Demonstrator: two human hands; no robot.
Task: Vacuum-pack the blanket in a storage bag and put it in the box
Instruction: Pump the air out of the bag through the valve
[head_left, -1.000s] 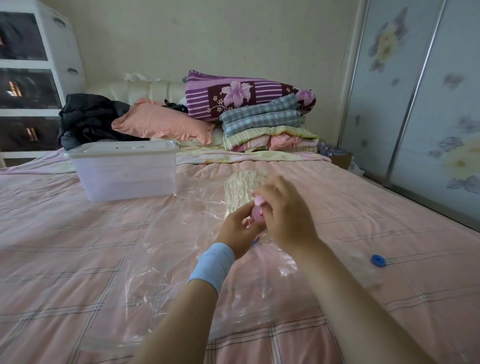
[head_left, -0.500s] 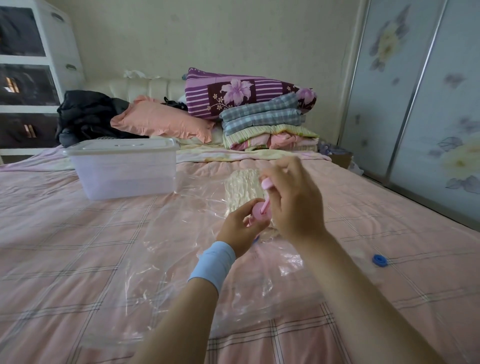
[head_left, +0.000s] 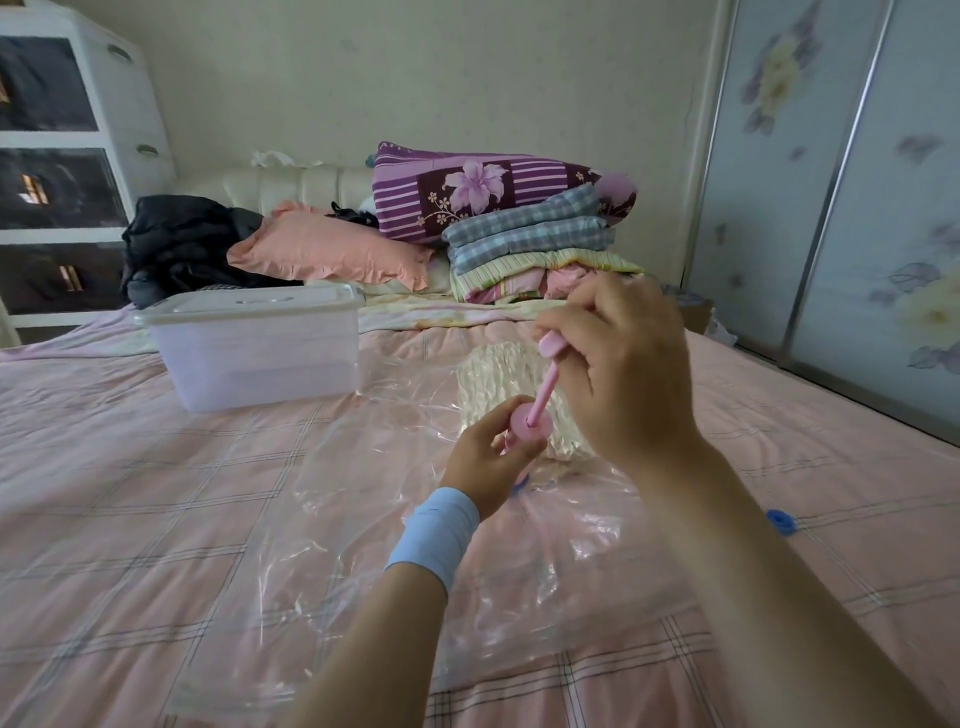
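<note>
Head view looks down at a pink hand pump (head_left: 531, 425) held upright over a clear storage bag (head_left: 363, 467) that lies spread flat on the pink checked bed (head_left: 130, 493). The left hand (head_left: 485, 460), with a pale blue wristband (head_left: 434, 535), grips the pump's barrel, its fingers (head_left: 496, 420) curled round the wide top. The right hand (head_left: 623, 369) is above the pump and closed on the plunger handle (head_left: 550, 345), fingers clenched round it; the thin plunger rod (head_left: 544, 387) shows drawn out between handle and barrel. The blanket (head_left: 493, 374), cream and crinkled, sits inside the bag just behind the pump, partly hidden by both hands. None of the fingers touch it; only the pump's foot meets the bag in front of it, and that contact is hidden by the left hand. Beyond the pump and to its left stands the clear plastic box (head_left: 260, 353) with its lid on, its near corner just beside the bag's far edge. To the pump's right, well apart on the bed, lies a small blue cap (head_left: 782, 521). Far behind the pump a stack of folded bedding (head_left: 530, 244) and a pink pillow (head_left: 327, 254) rest at the head of the bed.
</note>
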